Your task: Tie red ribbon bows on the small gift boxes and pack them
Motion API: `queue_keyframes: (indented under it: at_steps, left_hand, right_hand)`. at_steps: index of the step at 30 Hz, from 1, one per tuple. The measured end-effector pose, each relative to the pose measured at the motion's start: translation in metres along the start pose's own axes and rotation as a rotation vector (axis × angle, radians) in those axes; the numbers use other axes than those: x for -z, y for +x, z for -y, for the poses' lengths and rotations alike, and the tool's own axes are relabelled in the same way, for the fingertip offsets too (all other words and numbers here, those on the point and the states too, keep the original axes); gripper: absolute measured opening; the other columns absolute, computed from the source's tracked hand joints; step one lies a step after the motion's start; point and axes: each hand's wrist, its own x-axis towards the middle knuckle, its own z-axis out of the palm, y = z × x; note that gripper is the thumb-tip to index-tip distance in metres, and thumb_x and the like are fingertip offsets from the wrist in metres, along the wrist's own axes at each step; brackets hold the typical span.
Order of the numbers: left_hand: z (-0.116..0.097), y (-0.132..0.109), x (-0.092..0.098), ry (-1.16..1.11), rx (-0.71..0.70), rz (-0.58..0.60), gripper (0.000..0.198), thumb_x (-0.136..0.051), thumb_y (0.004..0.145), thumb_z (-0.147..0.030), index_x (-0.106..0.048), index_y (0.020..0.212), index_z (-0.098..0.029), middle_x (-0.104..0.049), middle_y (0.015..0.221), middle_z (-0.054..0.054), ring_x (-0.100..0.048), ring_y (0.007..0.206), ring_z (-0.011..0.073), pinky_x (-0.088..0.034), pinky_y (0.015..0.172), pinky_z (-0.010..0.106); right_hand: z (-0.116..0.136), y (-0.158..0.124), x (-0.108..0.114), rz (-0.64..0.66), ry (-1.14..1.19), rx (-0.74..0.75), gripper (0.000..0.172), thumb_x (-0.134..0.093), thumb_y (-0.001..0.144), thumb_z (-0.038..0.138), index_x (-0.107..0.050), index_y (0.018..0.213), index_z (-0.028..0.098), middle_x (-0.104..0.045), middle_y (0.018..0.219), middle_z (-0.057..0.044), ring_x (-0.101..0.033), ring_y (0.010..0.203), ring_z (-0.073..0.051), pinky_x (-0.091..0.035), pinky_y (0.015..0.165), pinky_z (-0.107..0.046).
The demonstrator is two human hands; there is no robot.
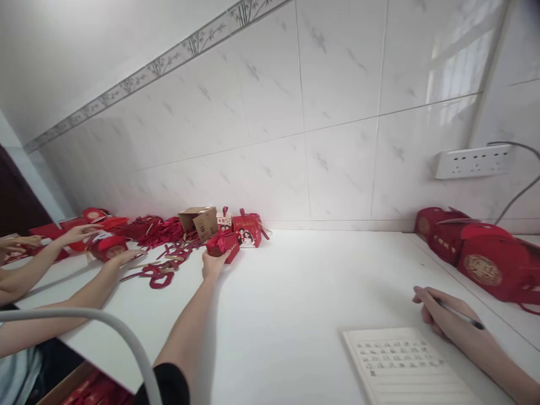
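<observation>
My left hand point(214, 264) reaches far across the white table, its fingers wrapped round a small red gift box point(223, 245) with a ribbon bow on top. Right behind that box stands a red bag with a printed couple point(248, 229). On the right side, my right hand point(441, 309) is closed on a dark pen point(459, 316), above the table and off the page. An open notebook point(399, 360) with rows of handwriting lies to the left of this hand.
Red ribbons point(169, 264) and a cardboard box point(198, 220) lie left of my left hand. Further left, other people's hands handle a red box point(108, 246). Several red boxes point(485, 264) line the right edge. A grey tube point(105, 320) crosses the lower left.
</observation>
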Motion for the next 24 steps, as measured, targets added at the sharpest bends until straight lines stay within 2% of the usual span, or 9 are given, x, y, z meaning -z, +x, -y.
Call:
queue_keyframes:
  at_steps: [3,8,10,13,15,18,21,24]
  left_hand:
    - [-0.004,-0.03,-0.005,-0.131,-0.087,0.254,0.062,-0.077,0.058,-0.024,-0.042,0.108,-0.017,-0.059,0.114,0.014,-0.058,0.107,0.0266,-0.045,0.095,0.041]
    - [-0.009,-0.118,-0.019,-0.325,-0.196,0.646,0.064,-0.079,0.051,-0.024,-0.046,0.106,-0.02,-0.061,0.112,0.009,-0.059,0.106,0.0288,-0.049,0.09,0.04]
    - [-0.014,-0.158,-0.032,-0.424,-0.253,0.842,0.068,-0.08,0.052,-0.028,-0.045,0.11,-0.021,-0.06,0.115,0.01,-0.058,0.108,0.0304,-0.049,0.09,0.041]
    - [-0.03,-0.211,-0.06,-0.564,-0.346,1.109,0.073,-0.078,0.055,-0.033,-0.04,0.116,-0.021,-0.054,0.122,0.013,-0.055,0.111,0.0311,-0.047,0.092,0.045]
    - [-0.045,-0.239,-0.078,-0.595,-0.413,1.172,0.08,-0.078,0.055,-0.032,-0.036,0.121,-0.02,-0.048,0.128,0.014,-0.05,0.116,0.0302,-0.042,0.097,0.046]
    - [-0.066,-0.265,-0.092,-0.564,-0.551,1.146,0.091,-0.076,0.055,-0.025,-0.026,0.131,-0.022,-0.038,0.137,0.013,-0.041,0.125,0.0269,-0.03,0.108,0.044]
    - [-0.074,-0.274,-0.088,-0.518,-0.651,1.196,0.099,-0.074,0.057,-0.022,-0.017,0.138,-0.024,-0.028,0.144,0.013,-0.035,0.129,0.0259,-0.029,0.108,0.041]
    - [-0.071,-0.273,-0.078,-0.47,-0.711,1.249,0.101,-0.072,0.06,-0.02,-0.013,0.141,-0.026,-0.022,0.147,0.013,-0.037,0.129,0.0262,-0.037,0.103,0.039]
  right_hand:
    - [0.009,-0.004,0.001,0.142,-0.001,-0.01,0.044,-0.044,0.078,0.062,-0.055,0.07,0.02,-0.054,0.053,-0.002,-0.045,0.04,-0.011,-0.039,0.04,-0.024]
    - [0.021,-0.013,-0.002,0.157,0.085,0.135,0.045,-0.047,0.078,0.061,-0.05,0.069,0.018,-0.057,0.057,-0.002,-0.049,0.044,-0.01,-0.041,0.043,-0.021]
    - [0.027,-0.02,-0.005,0.182,0.178,0.116,0.046,-0.05,0.076,0.063,-0.05,0.072,0.017,-0.061,0.064,-0.005,-0.054,0.05,-0.012,-0.042,0.04,-0.02]
    - [0.036,-0.028,-0.009,0.236,0.335,0.107,0.047,-0.056,0.074,0.063,-0.052,0.082,0.017,-0.064,0.082,-0.011,-0.063,0.076,-0.021,-0.049,0.046,-0.022]
    - [0.038,-0.03,-0.009,0.246,0.433,0.127,0.046,-0.058,0.074,0.061,-0.053,0.087,0.017,-0.063,0.092,-0.013,-0.06,0.093,-0.026,-0.054,0.053,-0.025]
    - [0.04,-0.03,-0.003,0.203,0.523,0.176,0.046,-0.058,0.074,0.061,-0.055,0.087,0.016,-0.06,0.096,-0.011,-0.057,0.098,-0.025,-0.056,0.062,-0.03]
    - [0.045,-0.031,0.006,0.192,0.585,0.228,0.044,-0.057,0.075,0.059,-0.056,0.083,0.016,-0.06,0.091,-0.007,-0.058,0.093,-0.021,-0.053,0.074,-0.033]
    - [0.054,-0.038,0.011,0.254,0.617,0.239,0.042,-0.056,0.077,0.058,-0.054,0.079,0.016,-0.059,0.088,-0.005,-0.057,0.09,-0.02,-0.051,0.076,-0.033]
